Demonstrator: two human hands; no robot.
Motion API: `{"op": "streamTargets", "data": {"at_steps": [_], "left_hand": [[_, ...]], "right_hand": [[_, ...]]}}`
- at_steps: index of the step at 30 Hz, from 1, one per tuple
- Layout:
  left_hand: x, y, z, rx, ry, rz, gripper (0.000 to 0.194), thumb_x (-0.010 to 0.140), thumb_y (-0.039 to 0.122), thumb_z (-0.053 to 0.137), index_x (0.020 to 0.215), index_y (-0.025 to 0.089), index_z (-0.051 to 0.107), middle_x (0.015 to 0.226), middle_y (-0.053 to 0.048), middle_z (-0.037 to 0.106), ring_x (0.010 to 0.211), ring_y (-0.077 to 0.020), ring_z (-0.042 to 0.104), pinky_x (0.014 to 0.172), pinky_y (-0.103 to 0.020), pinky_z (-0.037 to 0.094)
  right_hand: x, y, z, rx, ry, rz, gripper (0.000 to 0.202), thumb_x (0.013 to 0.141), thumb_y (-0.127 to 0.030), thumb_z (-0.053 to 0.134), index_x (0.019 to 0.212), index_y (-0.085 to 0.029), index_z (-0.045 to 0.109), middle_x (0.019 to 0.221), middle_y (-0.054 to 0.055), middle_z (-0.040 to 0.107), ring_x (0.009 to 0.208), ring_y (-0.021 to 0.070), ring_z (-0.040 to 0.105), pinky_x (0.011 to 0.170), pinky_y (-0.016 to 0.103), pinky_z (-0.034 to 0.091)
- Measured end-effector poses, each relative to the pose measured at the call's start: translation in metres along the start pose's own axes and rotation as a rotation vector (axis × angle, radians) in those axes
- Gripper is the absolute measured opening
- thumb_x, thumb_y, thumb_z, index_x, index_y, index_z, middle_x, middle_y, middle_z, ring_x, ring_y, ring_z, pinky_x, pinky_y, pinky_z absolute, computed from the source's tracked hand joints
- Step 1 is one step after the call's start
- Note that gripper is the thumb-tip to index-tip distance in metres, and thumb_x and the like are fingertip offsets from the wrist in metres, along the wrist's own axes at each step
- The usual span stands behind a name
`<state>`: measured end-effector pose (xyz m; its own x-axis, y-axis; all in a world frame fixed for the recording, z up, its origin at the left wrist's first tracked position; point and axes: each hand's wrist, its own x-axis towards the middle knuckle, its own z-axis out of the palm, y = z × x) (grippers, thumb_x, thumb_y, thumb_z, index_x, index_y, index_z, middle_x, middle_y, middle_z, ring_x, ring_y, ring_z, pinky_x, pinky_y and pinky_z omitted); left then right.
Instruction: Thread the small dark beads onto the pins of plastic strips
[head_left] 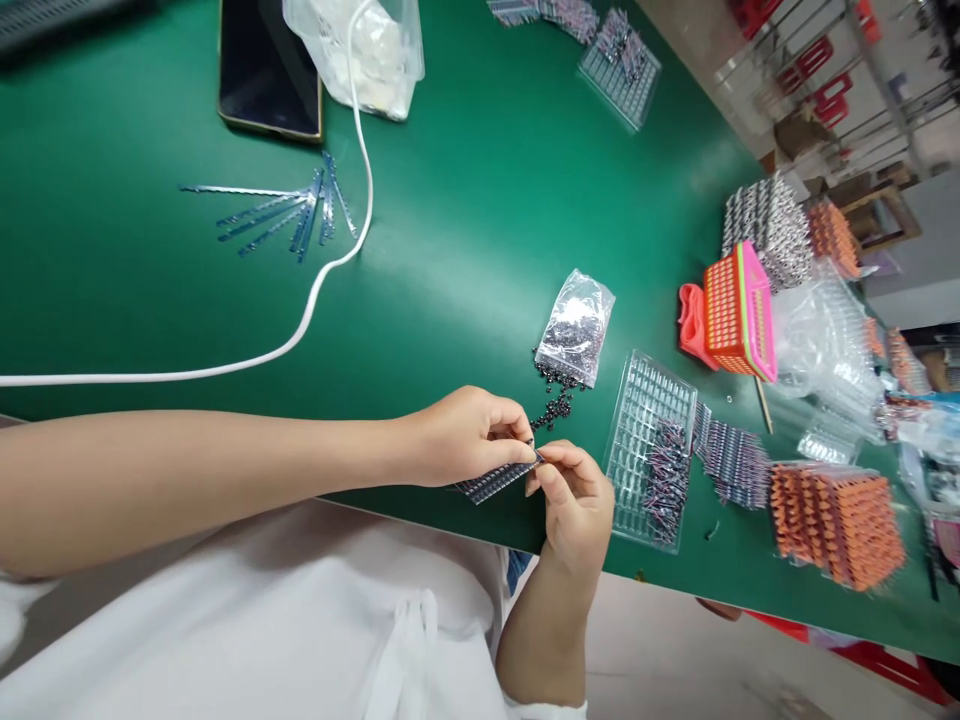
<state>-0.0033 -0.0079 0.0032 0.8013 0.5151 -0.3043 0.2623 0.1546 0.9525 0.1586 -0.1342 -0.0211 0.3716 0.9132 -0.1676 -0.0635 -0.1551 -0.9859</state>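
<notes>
White cable enters from the left edge of the dark green tabletop and curves up past a black, gold-edged phone whose screen is dark. Below the phone, narrow shiny blue strips lie fanned out, any print on them too small to read. Beside the phone sits a clear plastic container with white contents. Near the table's front edge, the left hand brings thumb and forefinger nearly together, pinching the right end of a dark, flat, narrow piece patterned with close rows of small pale marks. The piece slants down to the left, partly under that hand. Tiny black beads lie scattered just above, beside a clear plastic bag of similar dark bits. The right hand meets the same end, thumb and forefinger almost closed; I cannot tell what is between them. Farther right are a clear compartmented tray with a dark, pinkish heap, an orange-red basket with a pink rim, and an orange-and-dark block of stacked pieces.
</notes>
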Motion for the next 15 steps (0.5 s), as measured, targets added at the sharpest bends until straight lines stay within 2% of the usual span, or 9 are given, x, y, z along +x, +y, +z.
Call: {"op": "streamTargets", "data": {"at_steps": [3,8,12,15], "left_hand": [[0.0001,-0.0012,-0.0004,0.006,-0.027,-0.004,0.020,0.082,0.035,0.062,0.082,0.016,0.069,0.067,0.002,0.066,0.058,-0.0114,0.054,0.053,-0.021,0.040],[0.0024,-0.0032,0.0007,-0.091,-0.040,-0.030,0.026,0.079,0.029,0.067,0.101,0.016,0.068,0.091,-0.005,0.077,0.082,-0.0180,0.069,0.072,-0.025,0.050],[0.0028,-0.0007,0.0010,-0.049,-0.026,-0.058,0.020,0.080,0.031,0.065,0.089,0.015,0.071,0.079,-0.004,0.074,0.072,-0.0167,0.065,0.065,-0.024,0.048],[0.0015,0.0015,-0.0002,-0.010,-0.017,-0.029,0.020,0.082,0.032,0.062,0.086,0.015,0.071,0.073,-0.001,0.070,0.066,-0.0139,0.059,0.061,-0.022,0.044]], "right_hand": [[-0.0004,0.0013,-0.0005,-0.045,0.028,-0.019,0.008,0.083,-0.028,0.074,0.089,-0.023,0.073,0.081,-0.001,0.063,0.060,0.0090,0.057,0.055,0.024,0.047],[-0.0005,0.0014,0.0000,-0.073,0.093,-0.015,0.008,0.083,-0.029,0.073,0.086,-0.021,0.072,0.077,-0.002,0.061,0.060,0.0086,0.055,0.055,0.023,0.045],[-0.0004,0.0014,0.0005,-0.083,0.115,0.007,0.013,0.082,-0.032,0.074,0.085,-0.019,0.072,0.073,-0.001,0.061,0.059,0.0095,0.054,0.054,0.023,0.044],[-0.0005,0.0021,0.0002,-0.061,0.109,0.031,0.014,0.082,-0.033,0.074,0.086,-0.019,0.072,0.072,-0.001,0.061,0.059,0.0102,0.054,0.054,0.023,0.045]]}}
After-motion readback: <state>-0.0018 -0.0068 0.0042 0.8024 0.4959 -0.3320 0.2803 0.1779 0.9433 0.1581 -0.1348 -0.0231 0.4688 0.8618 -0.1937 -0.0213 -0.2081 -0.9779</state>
